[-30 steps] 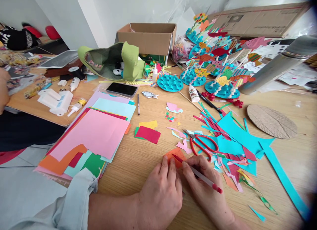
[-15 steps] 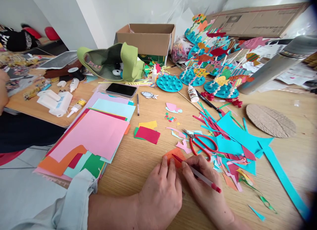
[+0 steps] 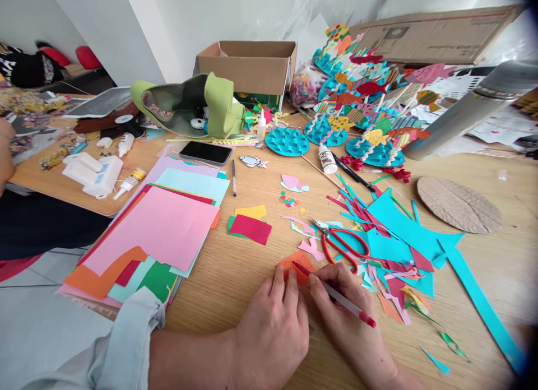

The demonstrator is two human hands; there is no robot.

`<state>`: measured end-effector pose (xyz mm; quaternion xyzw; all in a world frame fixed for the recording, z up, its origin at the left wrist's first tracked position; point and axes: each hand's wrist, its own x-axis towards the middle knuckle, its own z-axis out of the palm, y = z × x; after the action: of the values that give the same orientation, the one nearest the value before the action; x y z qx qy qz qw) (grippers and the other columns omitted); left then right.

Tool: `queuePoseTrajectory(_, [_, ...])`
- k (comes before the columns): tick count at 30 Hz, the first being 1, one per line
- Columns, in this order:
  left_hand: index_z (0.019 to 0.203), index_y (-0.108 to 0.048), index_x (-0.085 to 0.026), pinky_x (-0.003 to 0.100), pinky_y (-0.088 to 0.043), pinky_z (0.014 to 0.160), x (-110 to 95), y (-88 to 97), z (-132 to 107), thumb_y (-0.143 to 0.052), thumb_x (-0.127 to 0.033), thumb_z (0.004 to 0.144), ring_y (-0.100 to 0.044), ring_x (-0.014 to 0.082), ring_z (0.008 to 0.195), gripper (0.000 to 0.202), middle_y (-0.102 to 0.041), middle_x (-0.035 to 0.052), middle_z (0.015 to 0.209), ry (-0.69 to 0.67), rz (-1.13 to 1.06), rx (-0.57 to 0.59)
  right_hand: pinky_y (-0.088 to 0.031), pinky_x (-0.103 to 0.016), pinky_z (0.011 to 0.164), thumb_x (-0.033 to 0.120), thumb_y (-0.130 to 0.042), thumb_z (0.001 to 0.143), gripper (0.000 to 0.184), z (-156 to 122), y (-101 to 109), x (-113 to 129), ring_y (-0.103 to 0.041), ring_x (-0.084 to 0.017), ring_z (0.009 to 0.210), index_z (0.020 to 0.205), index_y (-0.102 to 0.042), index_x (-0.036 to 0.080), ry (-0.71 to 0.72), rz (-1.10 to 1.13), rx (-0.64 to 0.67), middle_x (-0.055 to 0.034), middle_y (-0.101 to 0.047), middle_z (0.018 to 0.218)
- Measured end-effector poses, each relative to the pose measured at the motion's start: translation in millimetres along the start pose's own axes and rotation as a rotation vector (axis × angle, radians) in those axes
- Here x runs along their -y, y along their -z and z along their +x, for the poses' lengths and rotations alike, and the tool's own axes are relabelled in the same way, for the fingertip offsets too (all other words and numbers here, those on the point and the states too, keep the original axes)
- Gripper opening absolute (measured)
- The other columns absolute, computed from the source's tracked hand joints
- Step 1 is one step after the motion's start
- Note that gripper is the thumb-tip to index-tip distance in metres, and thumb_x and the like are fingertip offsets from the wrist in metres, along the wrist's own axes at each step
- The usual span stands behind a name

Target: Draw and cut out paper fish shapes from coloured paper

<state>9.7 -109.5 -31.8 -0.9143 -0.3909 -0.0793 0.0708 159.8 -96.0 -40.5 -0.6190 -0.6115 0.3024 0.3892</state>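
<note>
My left hand (image 3: 271,334) rests on the wooden table (image 3: 235,289), with its fingertips pressing a small piece of orange paper (image 3: 294,265). My right hand (image 3: 348,314) grips a clear-barrelled pen with a red cap end (image 3: 342,297), its tip on the orange paper. Part of that paper is hidden under my fingers. Red-handled scissors (image 3: 340,244) lie open on turquoise paper offcuts (image 3: 399,238), a short way beyond my right hand.
Left of my hands lies a stack of coloured paper (image 3: 147,238). Beyond stand a phone (image 3: 205,153), glue bottles, a cardboard box (image 3: 247,68) and paper fish crafts on turquoise bases (image 3: 376,152). Another person's hand (image 3: 5,149) shows at the far left.
My hands and the pen stay almost in the same place. The view has shifted very slightly.
</note>
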Motion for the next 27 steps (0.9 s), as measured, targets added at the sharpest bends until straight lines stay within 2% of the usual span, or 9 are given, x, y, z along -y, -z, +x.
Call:
queuePoseTrajectory(14, [0.108,-0.068,-0.007,0.037,-0.047,0.087,0.1,0.3,0.4,-0.052,-0.028,0.088,-0.059,0.0310,0.113,0.033,-0.064,0.0172,0.119,0.014,-0.019,-0.022,-0.040,-0.018,0.039,0.022,-0.055,0.084,0.015,0.7,0.4,-0.5,-0.048,-0.009,0.042,0.070,-0.049,0.023,0.015,-0.045,-0.053,0.0060,-0.055,0.055])
queuePoseTrajectory(20, [0.112,-0.065,-0.004,0.038,-0.046,0.090,-1.1,1.2,0.4,-0.050,-0.032,0.091,-0.058,0.0310,0.115,0.038,-0.064,0.0190,0.120,0.020,-0.018,-0.010,-0.043,-0.018,0.046,0.020,-0.056,0.086,0.010,-1.6,2.4,-1.7,-0.051,-0.009,0.050,0.077,-0.052,0.023,0.073,0.056,-0.105,0.0045,-0.057,0.063])
queuePoseTrajectory(24, [0.113,-0.065,-0.004,0.039,-0.044,0.092,-0.5,1.5,-0.1,-0.051,-0.031,0.090,-0.056,0.0315,0.116,0.038,-0.063,0.0191,0.121,0.018,-0.026,0.010,-0.046,-0.019,0.050,0.020,-0.057,0.086,0.004,1.3,4.5,-2.7,-0.056,-0.011,0.058,0.089,-0.058,0.024,0.064,0.128,-0.017,0.0017,-0.062,0.074])
queuePoseTrajectory(27, [0.113,-0.064,-0.004,0.039,-0.043,0.093,0.9,2.8,0.6,-0.051,-0.036,0.090,-0.055,0.0318,0.118,0.041,-0.062,0.0193,0.122,0.011,-0.039,0.023,-0.047,-0.020,0.050,0.020,-0.058,0.085,0.004,7.2,5.1,-2.2,-0.056,-0.011,0.057,0.086,-0.060,0.023,0.049,0.161,0.023,0.0010,-0.062,0.074])
